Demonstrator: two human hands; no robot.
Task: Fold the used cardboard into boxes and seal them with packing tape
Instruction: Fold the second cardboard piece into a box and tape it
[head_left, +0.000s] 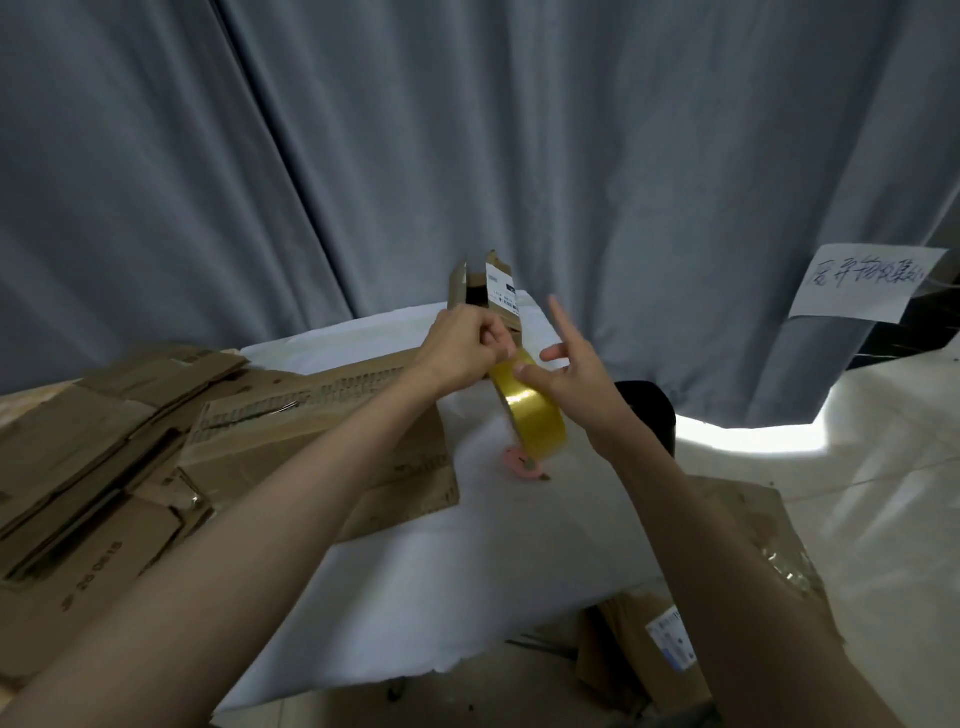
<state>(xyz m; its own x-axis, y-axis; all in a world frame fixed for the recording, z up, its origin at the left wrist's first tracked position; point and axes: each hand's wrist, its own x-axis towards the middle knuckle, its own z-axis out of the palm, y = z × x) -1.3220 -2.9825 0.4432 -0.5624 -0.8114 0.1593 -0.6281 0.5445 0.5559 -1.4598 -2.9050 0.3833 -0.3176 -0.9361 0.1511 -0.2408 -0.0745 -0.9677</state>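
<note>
Tape roll (530, 410) is held upright above the bench (467, 545), between both hands. Left hand (462, 348) pinches at the roll's top edge, fingers curled. Right hand (571, 374) presses its thumb on the roll, other fingers spread.

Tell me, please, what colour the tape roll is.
Shiny yellow-gold tape roll, seen in the head view.

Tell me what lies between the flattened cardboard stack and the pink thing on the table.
In the head view, only bare white table cover separates the cardboard stack from the pink thing.
</note>
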